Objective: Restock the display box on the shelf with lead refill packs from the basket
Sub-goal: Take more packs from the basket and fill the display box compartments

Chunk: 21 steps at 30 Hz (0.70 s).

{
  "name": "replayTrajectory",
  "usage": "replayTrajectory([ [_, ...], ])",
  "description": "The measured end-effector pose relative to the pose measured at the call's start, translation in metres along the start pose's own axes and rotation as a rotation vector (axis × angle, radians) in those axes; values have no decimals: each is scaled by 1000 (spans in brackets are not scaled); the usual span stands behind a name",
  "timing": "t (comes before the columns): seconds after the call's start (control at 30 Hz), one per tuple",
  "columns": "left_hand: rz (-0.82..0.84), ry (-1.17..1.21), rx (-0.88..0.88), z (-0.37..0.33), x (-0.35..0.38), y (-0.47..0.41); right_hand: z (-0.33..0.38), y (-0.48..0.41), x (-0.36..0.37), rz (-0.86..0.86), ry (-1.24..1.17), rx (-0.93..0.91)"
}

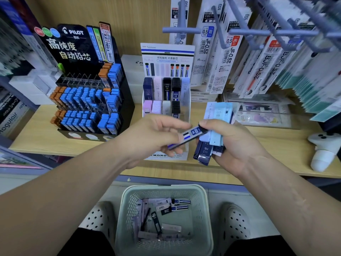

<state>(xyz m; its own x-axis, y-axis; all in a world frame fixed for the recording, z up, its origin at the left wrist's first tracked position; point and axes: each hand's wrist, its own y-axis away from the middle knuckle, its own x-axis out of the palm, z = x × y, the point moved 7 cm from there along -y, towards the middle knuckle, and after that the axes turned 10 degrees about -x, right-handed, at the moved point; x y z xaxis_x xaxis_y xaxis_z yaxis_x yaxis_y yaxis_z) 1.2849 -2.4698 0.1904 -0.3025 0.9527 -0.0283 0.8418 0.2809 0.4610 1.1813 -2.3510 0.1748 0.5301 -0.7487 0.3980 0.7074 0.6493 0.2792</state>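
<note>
At the front edge of the shelf (pixel 273 145), left hand (pixel 153 139) pinches one pack (pixel 191 133); right hand (pixel 235 145) grips a bundle (pixel 216 139), overlapped beyond counting.

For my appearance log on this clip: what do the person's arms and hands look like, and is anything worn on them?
The left hand and right hand are ungloved, with no ring, watch or bracelet visible. The left forearm and right forearm are bare all the way to the frame edge; no sleeve shows.

Pale green basket (pixel 126 228), blk/wht/blue-striped pack (pixel 191 134), blue & orange Pilot packs (pixel 83 100)
</note>
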Motion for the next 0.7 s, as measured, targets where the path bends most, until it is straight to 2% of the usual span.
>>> replayTrajectory([
  [0.13, 43, -176, 38, 3, 10, 1, -3, 1, 1, 37, 127, -28],
  [0.23, 42, -320, 40, 9, 13, -1, -4, 1, -1, -7, 132, -19],
  [0.33, 37, -359, 60, 7, 13, -3, -1, -1, -5, -48, 115, -25],
  [0.43, -100, -320, 115, -4, -2, -2, 0, 1, -7, -67, 116, -16],
  [0.6, -426, -278, 344, -27, -34, 3, -4, 4, -8, -69, 143, 14],
  [0.7, -538, -260, 435, -38, -43, 6, -4, 4, -9, -66, 151, 24],
])
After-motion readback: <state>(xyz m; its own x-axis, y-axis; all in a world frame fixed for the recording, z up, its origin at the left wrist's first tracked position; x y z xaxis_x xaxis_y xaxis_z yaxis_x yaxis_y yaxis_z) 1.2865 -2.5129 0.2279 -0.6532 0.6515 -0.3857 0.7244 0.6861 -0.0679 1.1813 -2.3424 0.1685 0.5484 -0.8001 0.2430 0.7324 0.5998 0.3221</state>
